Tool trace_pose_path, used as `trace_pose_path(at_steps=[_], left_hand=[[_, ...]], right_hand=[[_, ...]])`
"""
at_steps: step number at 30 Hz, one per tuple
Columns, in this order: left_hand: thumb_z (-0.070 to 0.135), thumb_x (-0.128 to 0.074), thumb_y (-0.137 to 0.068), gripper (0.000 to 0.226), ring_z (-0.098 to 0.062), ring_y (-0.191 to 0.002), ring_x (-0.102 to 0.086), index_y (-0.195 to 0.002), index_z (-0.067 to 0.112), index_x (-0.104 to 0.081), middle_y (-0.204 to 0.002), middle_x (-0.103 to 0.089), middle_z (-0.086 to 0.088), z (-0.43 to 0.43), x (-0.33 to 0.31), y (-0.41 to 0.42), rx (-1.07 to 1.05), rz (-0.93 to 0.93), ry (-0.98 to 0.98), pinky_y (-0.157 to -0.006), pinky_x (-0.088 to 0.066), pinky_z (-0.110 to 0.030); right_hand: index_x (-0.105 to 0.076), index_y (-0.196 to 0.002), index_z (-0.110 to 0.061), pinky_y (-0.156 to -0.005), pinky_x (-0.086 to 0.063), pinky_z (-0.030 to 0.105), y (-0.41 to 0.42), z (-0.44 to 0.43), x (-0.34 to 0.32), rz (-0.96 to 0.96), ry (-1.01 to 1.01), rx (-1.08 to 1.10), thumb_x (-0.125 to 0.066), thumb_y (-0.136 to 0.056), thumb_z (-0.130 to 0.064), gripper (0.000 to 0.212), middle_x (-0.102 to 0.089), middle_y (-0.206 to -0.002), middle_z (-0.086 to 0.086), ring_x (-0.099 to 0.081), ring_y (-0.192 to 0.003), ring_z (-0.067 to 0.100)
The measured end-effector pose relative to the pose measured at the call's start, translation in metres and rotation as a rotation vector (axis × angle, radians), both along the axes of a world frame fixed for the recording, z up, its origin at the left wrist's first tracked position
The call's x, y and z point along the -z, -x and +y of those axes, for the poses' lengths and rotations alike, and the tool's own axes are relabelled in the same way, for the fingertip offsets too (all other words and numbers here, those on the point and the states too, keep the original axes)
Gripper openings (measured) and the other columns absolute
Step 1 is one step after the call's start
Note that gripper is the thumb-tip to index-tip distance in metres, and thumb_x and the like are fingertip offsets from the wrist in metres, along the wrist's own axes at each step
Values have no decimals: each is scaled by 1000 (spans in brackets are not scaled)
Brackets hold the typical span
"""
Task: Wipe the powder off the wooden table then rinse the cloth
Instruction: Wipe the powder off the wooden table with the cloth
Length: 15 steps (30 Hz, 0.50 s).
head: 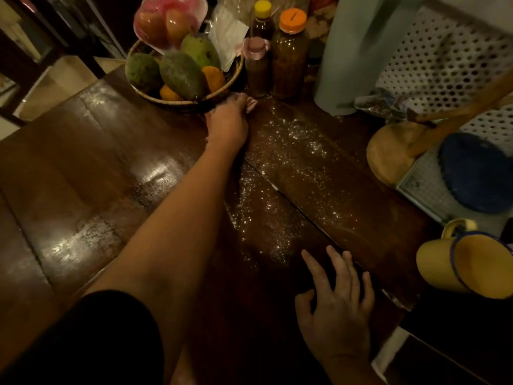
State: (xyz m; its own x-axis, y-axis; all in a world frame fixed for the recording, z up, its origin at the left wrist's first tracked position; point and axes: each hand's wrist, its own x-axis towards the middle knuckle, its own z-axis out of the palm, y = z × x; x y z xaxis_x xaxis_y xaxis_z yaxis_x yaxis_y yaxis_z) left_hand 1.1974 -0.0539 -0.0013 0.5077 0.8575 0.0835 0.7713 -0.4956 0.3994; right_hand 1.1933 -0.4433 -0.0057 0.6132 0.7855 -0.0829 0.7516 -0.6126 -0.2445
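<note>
I see the wooden table [83, 151] filling most of the view, dark and glossy. The powder [291, 162] is a white scatter through the middle. It runs from about 12 o'clock down toward 6 o'clock, across a seam between planks.

At 11 o'clock stands a fruit basket [177, 102], with bottles [288, 51] just beside it at 12. A yellow mug [466, 265] sits at 4 o'clock.

My left hand [227, 123] is stretched far out and touches the near rim of the basket, at the far end of the powder. My right hand [337, 304] rests at 5 o'clock, fingers spread flat on the wood, just beside the powder's near end.

A small pink cloth [252, 103] peeks out at the left fingertips, on the hand's 2 o'clock side. I cannot tell whether the fingers curl round it or only press it.
</note>
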Motion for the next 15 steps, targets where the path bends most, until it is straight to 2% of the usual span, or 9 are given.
trace_pose_path(at_steps=[2, 4, 6, 9, 11, 13, 15], left_hand=[[21, -39, -96, 37, -33, -124, -52, -130, 22, -54, -139, -53, -8, -6, -7, -14, -80, 64, -3, -106, -38, -53], [19, -42, -99, 38, -35, -132, -44, -136, 16, -51, -145, -46, -13, -17, -14, -27, -75, 92, 19, -108, -32, -52], [12, -44, -98, 41, -34, -137, -39, -138, 18, -51, -152, -38, -14, -26, -16, -26, 43, 95, 46, -111, -30, -51], [11, -44, -95, 54, -41, -141, -35, -144, 33, -46, -160, -27, -16, -34, -11, -6, 260, 73, 48, -115, -28, -60], [12, -45, -94, 55, -38, -145, -30, -144, 35, -48, -160, -30, -13, -41, -6, 8, 316, 50, 58, -117, -24, -59], [15, -46, -94, 52, -34, -144, -34, -142, 34, -51, -157, -38, -8, -45, -7, 11, 276, 0, 75, -117, -26, -56], [9, -48, -94, 53, -35, -143, -33, -142, 31, -50, -157, -36, -9, -47, -11, -4, 160, 23, 57, -117, -26, -57]], right_hand=[[-44, -145, -40, -117, -20, 60, 0, -1, 0, 0, 4, -6, -41, -79, -40, 66, -38, -155, 5, -32, -146, 28], [-44, -146, -40, -117, -21, 60, -1, -2, 1, 1, 3, -4, -41, -79, -40, 67, -39, -155, 5, -32, -146, 29], [-43, -145, -41, -117, -21, 60, -1, -3, 1, 4, 1, -7, -41, -79, -40, 66, -39, -156, 4, -32, -147, 28], [-44, -144, -43, -116, -22, 60, -1, -1, 1, 33, -10, 9, -40, -79, -39, 65, -38, -156, 3, -30, -147, 26], [-43, -144, -44, -116, -21, 61, 0, -1, 1, 43, -13, 13, -40, -79, -39, 65, -37, -156, 2, -29, -147, 25], [-42, -144, -44, -116, -20, 61, 0, -1, 1, 46, -20, 8, -41, -78, -39, 66, -37, -156, 2, -27, -148, 25], [-42, -145, -42, -116, -21, 61, -1, -2, 3, 41, -19, -1, -42, -78, -39, 66, -38, -156, 3, -28, -148, 26]])
